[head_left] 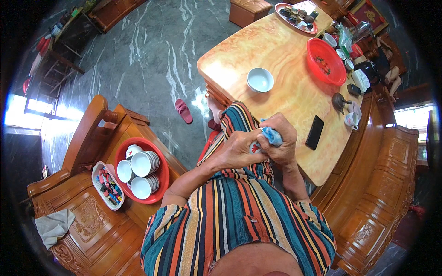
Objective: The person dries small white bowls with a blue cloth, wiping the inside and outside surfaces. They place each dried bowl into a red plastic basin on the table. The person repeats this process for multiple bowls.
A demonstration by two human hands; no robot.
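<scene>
Left hand (237,149) and right hand (282,131) were close together, touching, above the person's striped clothes (230,202) and just beside the near edge of the table (225,60). The left hand was curled around a white dish (254,147) with a red mark on it. Fingers hid most of the dish, so its full shape could not be told. The right hand was bunched up on a blue rag (272,136), right next to the dish. So the dish and the rag were both in the middle, between the two hands.

Going round the hands like a clock, a white bowl (260,80) sat on the table at 12. Farther off, between 12 and 1, was a tray (300,30) of small dark things (297,17). At 1 was a red basin (340,73) with little bits (323,66) in the bottom. A white cup (351,119) stood between 2 and 3, and a black phone (314,132) lay flat near 3.

At 10, a pink slipper (183,111) lay on the floor (133,50). Between 8 and 9, a red tub (165,177) held stacked bowls (142,163). A white box (113,207) of small bright things (109,186) was just beside it. At 8, a gray cloth (55,225) lay on the wooden seat (92,211).
</scene>
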